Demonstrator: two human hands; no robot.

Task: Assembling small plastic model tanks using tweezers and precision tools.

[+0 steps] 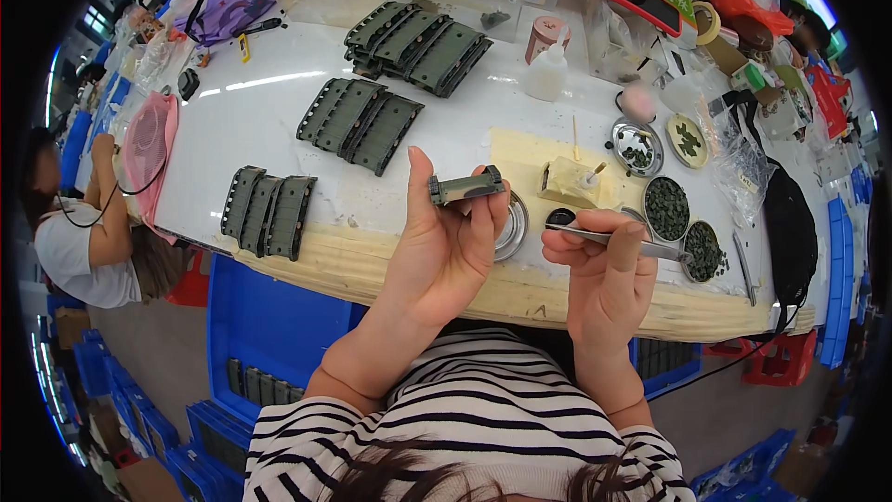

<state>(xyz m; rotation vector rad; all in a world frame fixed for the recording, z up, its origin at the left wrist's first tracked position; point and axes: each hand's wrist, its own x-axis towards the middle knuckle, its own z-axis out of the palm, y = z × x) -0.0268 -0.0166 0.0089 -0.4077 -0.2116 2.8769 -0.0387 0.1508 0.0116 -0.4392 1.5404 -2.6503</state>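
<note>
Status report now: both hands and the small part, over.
Left hand shut on small green part, raised above table. Right hand shut on metal tweezers. Nothing between them.

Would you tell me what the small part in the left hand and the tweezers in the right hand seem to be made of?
The small part looks like matte olive-green plastic, dull and without glints, though painted metal is possible. The tweezers look like bare metal: thin, silvery-grey and slightly shiny.
</note>
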